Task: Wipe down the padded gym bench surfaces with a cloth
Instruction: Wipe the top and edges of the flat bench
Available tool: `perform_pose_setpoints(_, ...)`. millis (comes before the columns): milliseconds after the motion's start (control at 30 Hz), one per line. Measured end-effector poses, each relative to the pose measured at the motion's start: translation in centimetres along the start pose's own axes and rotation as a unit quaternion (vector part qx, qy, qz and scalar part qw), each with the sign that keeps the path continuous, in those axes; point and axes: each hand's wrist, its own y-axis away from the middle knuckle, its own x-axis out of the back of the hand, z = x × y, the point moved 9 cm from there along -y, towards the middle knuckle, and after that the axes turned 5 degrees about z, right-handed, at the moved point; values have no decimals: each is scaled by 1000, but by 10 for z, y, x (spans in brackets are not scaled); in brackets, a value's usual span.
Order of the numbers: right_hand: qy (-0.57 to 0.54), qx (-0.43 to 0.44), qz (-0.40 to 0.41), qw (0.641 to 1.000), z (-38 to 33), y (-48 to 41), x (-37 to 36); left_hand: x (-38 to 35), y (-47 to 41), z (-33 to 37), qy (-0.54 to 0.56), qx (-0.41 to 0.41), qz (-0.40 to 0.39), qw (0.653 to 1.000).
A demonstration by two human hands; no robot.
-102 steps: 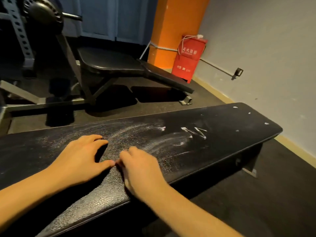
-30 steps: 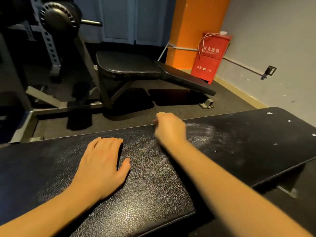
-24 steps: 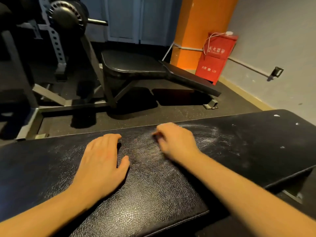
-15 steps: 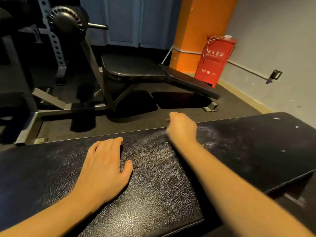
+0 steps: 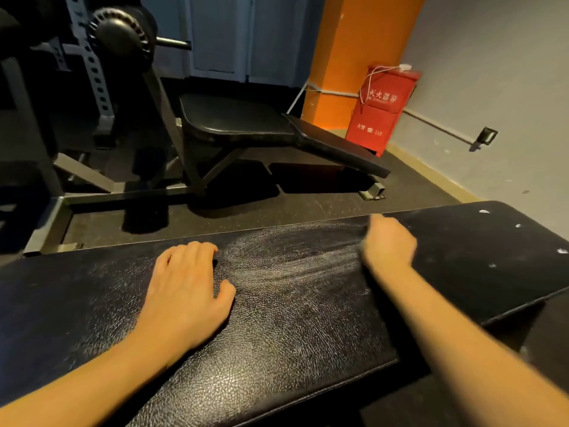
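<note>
At the far left, a weight plate [image 5: 123, 35] hangs on a rack in the dark, well back from the work. Nearer, the padded bench [image 5: 277, 349] runs across the whole lower view, its black pebbled cover catching the light. The left hand [image 5: 187, 291] lies flat on it, palm down, fingers relaxed and slightly spread, holding nothing; it looks like a brace. Just right of those fingers a whitish smear [image 5: 292, 263] fans across the pad towards the far edge. Behind it, across the floor, stands a second bench [image 5: 246, 124] with its own dark pads. The right hand [image 5: 389, 245] sits at the smear's right end, close to the far edge, fingers curled under and blurred. I cannot tell whether a cloth is bunched inside, as none shows. Further right, a red box [image 5: 385, 109] stands by the orange pillar, and small white flecks [image 5: 485, 211] dot the bench's right end, apart from the hand. The pad should give a little under pressure but stay put, being a heavy, fixed thing. Its grain probably traps residue, so firm overlapping strokes seem called for. A cloth would be light and limp, best wadded in the palm so it does not slip out.
</note>
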Motion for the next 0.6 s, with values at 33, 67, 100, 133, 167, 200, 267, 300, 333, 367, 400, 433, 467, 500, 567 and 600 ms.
perform_pose_setpoints(33,-27,34,-9,999,-38,18,0,1,0,0,-1,1,2,1000)
perform_pose_setpoints(67,-62,85,-32,994,-81,42,3,2,-1,0,-5,1,0,1000)
perform_pose_setpoints(100,-102,153,-62,981,-121,75,9,2,0,0,-10,2,-2,1000)
perform_pose_setpoints(133,-131,222,-95,961,-149,111,19,4,0,0,-14,2,-4,1000)
perform_pose_setpoints(167,-159,285,-117,938,-163,143,30,4,0,-1,-11,1,-8,1000)
perform_pose_setpoints(200,-187,332,-121,917,-161,163,40,6,0,-1,-6,-3,-10,1000)
perform_pose_setpoints(267,-161,328,-115,924,-112,154,42,13,1,-2,7,-19,-23,1000)
perform_pose_setpoints(300,-112,281,-111,947,-75,130,34,17,1,-2,10,-34,-40,999)
perform_pose_setpoints(333,-60,219,-96,969,-35,100,27,22,2,-4,7,-52,-55,997)
perform_pose_setpoints(367,-17,143,-79,986,5,71,23,27,5,-7,-2,-72,-63,995)
perform_pose_setpoints(400,14,78,-61,995,35,50,24,32,8,-11,-15,-89,-62,994)
perform_pose_setpoints(433,26,41,-44,998,45,41,24,37,12,-13,-27,-102,-68,992)
perform_pose_setpoints(467,34,29,-32,998,37,40,26,41,17,-15,-32,-108,-81,990)
perform_pose_setpoints(500,32,24,-29,999,15,46,27,41,21,-15,-34,-106,-103,988)
perform_pose_setpoints(567,-18,75,-33,996,-55,79,31,33,29,-15,-36,-89,-165,982)
perform_pose_setpoints(600,-54,129,-48,989,-94,105,35,28,31,-15,-40,-83,-190,977)
